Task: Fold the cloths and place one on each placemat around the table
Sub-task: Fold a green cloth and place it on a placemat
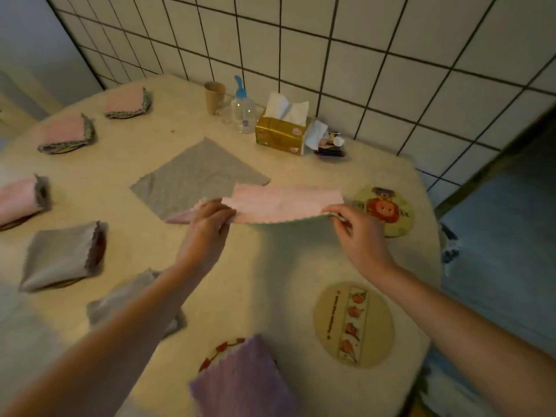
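Observation:
A pink cloth [285,203] hangs stretched above the middle of the table. My left hand [207,227] pinches its left end and my right hand [358,233] pinches its right end. Under it a grey cloth [195,176] lies flat and unfolded. Two round placemats on the right are bare: a cartoon one [388,212] and a flower-strip one [353,325]. Folded cloths cover the mats on the left: pink ones [126,102], [66,133], [19,200] and grey ones [63,257], [120,302]. A folded purple cloth [240,380] lies on a red-patterned mat at the near edge.
Against the tiled wall [361,55] stand a brown cup [214,96], a clear bottle with a blue cap [243,111], a gold tissue box [282,132] and a small dark tray of odds [331,145]. The table's right edge [433,266] drops to a blue floor.

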Demonstrator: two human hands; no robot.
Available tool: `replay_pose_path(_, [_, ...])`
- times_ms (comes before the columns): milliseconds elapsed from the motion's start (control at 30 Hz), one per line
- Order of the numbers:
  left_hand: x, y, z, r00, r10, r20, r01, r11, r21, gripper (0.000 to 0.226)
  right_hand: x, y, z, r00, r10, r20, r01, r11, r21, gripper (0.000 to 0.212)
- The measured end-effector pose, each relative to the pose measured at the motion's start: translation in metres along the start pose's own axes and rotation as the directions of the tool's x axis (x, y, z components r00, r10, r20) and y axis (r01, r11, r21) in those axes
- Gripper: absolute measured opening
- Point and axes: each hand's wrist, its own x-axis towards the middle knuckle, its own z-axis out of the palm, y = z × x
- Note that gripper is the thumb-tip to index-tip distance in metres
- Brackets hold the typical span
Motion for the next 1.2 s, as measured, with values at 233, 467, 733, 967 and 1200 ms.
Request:
replay_pose_path(233, [-0.145, 0.056, 0.042, 0.970, -0.031, 0.243, 0.046, 0.997, -0.055, 0.035, -0.151, 0.060, -0.012, 0.968, 0.054, 0.247, -0.013, 0.986, -0.166, 0.024])
replay_pose_path(467, [-0.192, 0.080, 0.040, 0.938, -0.067, 0.341, 0.073, 0.997, -0.007, 0.034, -0.217, 0.079, -0.014, 0.937, 0.045, 0.345, -0.007, 0.994, -0.110, 0.024])
replay_pose_path(733, [-0.161, 0.060, 0.025, 0.899, -0.282, 0.335, 0.287, 0.957, 0.036, 0.019, -0.174, 0.074, -0.018, 0.915, 0.272, 0.298, -0.286, 0.958, 0.005, 0.016])
replay_pose_path(967, [-0.098, 0.029, 0.036, 0.725, -0.620, 0.298, 0.688, 0.652, -0.319, 0.025, -0.106, 0.081, -0.015, 0.831, 0.519, 0.202, -0.557, 0.780, 0.287, 0.004])
replay_pose_path(1200, [-0.047, 0.016, 0.064, 0.549, -0.754, 0.361, 0.809, 0.373, -0.453, 0.006, -0.057, 0.112, 0.017, 0.734, 0.663, 0.146, -0.664, 0.655, 0.362, 0.007])
